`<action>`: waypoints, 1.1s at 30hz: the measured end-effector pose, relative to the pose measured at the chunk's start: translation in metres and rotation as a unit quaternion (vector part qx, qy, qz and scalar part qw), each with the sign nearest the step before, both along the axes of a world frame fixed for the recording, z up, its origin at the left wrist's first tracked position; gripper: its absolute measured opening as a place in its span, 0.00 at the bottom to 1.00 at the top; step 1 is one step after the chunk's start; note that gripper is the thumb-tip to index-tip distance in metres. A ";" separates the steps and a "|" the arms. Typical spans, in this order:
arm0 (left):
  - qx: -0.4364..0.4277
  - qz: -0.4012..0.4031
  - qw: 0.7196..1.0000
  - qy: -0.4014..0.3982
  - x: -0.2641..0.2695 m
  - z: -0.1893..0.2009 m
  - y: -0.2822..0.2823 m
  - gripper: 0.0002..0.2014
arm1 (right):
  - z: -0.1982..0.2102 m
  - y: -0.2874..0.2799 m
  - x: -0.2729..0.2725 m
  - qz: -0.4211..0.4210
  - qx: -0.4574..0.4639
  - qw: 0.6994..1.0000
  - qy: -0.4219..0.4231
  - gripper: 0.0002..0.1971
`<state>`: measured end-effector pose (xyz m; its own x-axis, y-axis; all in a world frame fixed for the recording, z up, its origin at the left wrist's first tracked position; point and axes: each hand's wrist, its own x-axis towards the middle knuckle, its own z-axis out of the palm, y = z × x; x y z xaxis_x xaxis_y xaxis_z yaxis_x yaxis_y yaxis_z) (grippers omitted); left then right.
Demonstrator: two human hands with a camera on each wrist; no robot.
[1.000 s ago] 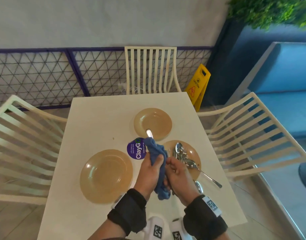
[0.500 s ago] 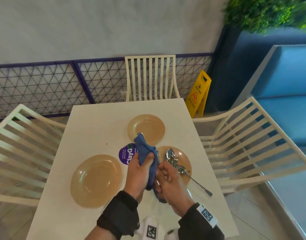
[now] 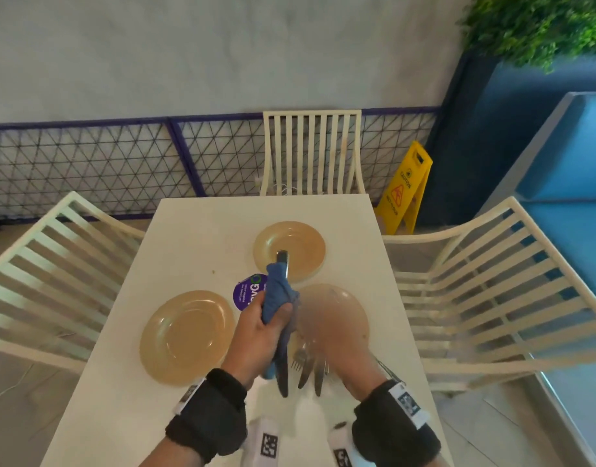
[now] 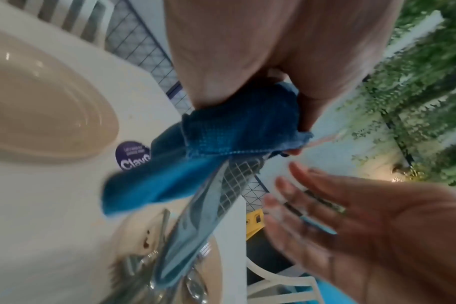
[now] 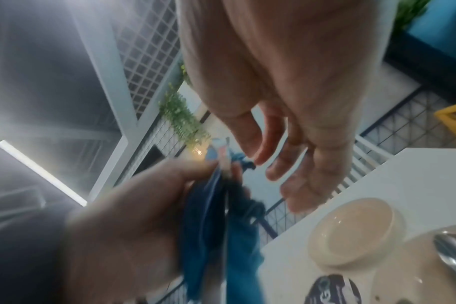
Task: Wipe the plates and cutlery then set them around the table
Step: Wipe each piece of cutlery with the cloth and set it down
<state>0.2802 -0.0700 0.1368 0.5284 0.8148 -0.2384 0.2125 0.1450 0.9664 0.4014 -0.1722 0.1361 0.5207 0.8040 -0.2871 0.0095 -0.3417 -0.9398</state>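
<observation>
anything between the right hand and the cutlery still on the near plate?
Nothing visible. The right hand, open and motion-blurred, hovers directly over the near plate; the cutlery lies just below it. The left hand holds the cloth and knife off to the side.

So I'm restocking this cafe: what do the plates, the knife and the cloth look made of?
Plates: glossy tan, likely melamine or glazed ceramic; window glints on the rim. Knife: polished metal, probably stainless steel; it mirrors the fence. Cloth: blue woven fabric, possibly microfibre; a fine grid weave shows.

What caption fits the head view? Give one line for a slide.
Left hand grips a blue cloth around a knife; blurred right hand open.
</observation>
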 end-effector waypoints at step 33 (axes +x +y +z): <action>0.069 -0.216 0.969 0.097 -0.068 -0.023 0.033 0.08 | 0.006 0.084 0.008 -0.155 0.042 0.967 0.200 0.13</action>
<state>0.2118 -0.0371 0.1142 0.7842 0.5583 -0.2709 0.4032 -0.1266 0.9063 0.4094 -0.0879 0.1423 0.6016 0.6559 -0.4560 -0.4511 -0.1922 -0.8716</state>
